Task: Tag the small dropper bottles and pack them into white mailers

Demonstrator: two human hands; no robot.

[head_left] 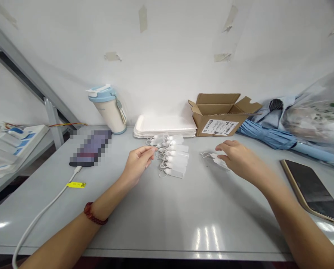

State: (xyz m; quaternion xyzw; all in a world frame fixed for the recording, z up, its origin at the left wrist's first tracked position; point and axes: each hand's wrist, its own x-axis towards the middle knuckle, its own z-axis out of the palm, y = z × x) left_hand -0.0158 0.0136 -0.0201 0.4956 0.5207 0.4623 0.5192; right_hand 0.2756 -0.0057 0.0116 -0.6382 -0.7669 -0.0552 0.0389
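Observation:
My left hand (138, 163) is closed in a pinch at the left edge of a group of small translucent white tags (176, 162) with string loops. Whatever lies between its fingertips is too small to make out. To the right, my right hand (235, 158) hovers over a separate white tag (219, 162) with a loop, its thumb and fingers apart. That tag is partly hidden beneath the fingers. The grouped tags lie in a rough column, several of them overlapping, with their loops pointing left.
Behind the tags lies a stack of white envelopes (167, 125), beside an open cardboard box (220, 121). A tumbler (109, 110) and a cabled phone (91, 147) stand left. On the right are a folded blue umbrella (267, 134), another phone (314, 190) and a plastic bag (315, 112).

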